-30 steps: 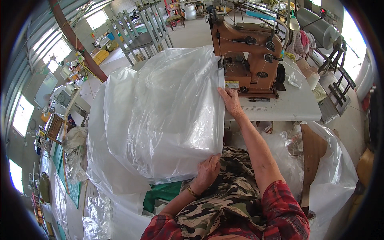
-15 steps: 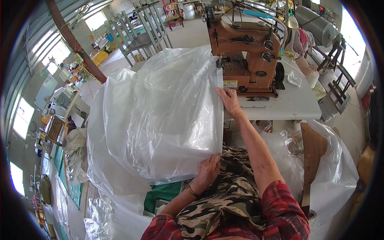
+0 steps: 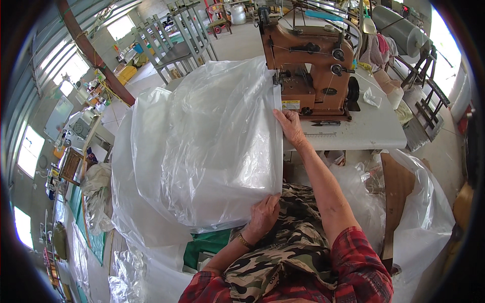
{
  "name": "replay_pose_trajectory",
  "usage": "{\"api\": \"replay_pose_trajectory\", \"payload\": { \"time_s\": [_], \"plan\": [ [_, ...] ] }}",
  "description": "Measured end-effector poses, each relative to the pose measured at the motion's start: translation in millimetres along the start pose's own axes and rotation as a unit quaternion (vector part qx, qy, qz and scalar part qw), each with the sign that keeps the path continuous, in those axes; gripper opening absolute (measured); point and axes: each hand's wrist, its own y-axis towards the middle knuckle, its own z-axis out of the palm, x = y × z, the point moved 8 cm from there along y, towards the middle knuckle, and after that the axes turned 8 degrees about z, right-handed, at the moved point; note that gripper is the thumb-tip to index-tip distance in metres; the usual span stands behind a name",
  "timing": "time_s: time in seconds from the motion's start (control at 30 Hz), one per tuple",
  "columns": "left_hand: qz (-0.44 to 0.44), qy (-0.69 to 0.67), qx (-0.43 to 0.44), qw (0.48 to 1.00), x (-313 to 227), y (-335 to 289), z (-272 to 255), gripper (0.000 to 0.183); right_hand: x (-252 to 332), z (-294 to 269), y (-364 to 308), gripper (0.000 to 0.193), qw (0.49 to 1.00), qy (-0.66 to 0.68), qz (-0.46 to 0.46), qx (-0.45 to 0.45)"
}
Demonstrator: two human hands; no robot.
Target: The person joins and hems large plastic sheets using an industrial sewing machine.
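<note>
A large translucent plastic sheet (image 3: 202, 141) lies in layered folds over the work surface and hangs toward my lap. Its right edge is a straight folded hem running up to the needle area of a brown industrial sewing machine (image 3: 316, 70). My right hand (image 3: 290, 127) pinches this hem just in front of the machine, thumb on top. Lower down, at the near corner of the sheet, my left hand (image 3: 263, 213) is closed on the same edge, its fingertips partly hidden. The needle and presser foot are too small to make out clearly.
The pale machine table (image 3: 364, 136) extends right, with a dark pen-like tool (image 3: 326, 123) before the machine. Loose clear plastic (image 3: 424, 217) hangs at the lower right beside a brown board (image 3: 396, 202). Grey metal frames (image 3: 177, 45) stand behind; a large roll (image 3: 401, 30) sits at the far right.
Almost nothing differs. Both hands keep their grip on the sheet's edge, and the whole view has shifted very slightly.
</note>
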Motion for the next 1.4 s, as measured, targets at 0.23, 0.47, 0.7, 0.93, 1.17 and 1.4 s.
{"api": "replay_pose_trajectory", "payload": {
  "time_s": [0.23,0.47,0.7,0.93,1.17,1.4],
  "plan": [
    [-0.011,0.002,0.018,1.000,-2,1,2,0.026,-6,-1,3,0.044,1.000,0.012,0.009,-0.005],
    [0.031,-0.041,0.040,0.998,-16,8,3,0.030,-13,-3,4,0.041,0.999,0.045,0.028,0.008],
    [0.011,-0.019,0.042,0.999,-8,9,7,0.028,-3,-2,1,0.040,1.000,0.018,0.011,0.006],
    [0.003,-0.010,0.036,0.999,2,1,12,0.028,-1,0,2,0.038,0.999,-0.036,0.000,0.019],
    [0.006,-0.015,0.033,0.999,1,4,11,0.030,-9,-2,5,0.036,1.000,-0.001,0.011,0.021],
    [-0.008,0.009,0.045,0.999,-1,3,11,0.030,-7,-2,5,0.036,1.000,-0.001,0.010,0.016]
  ]
}}
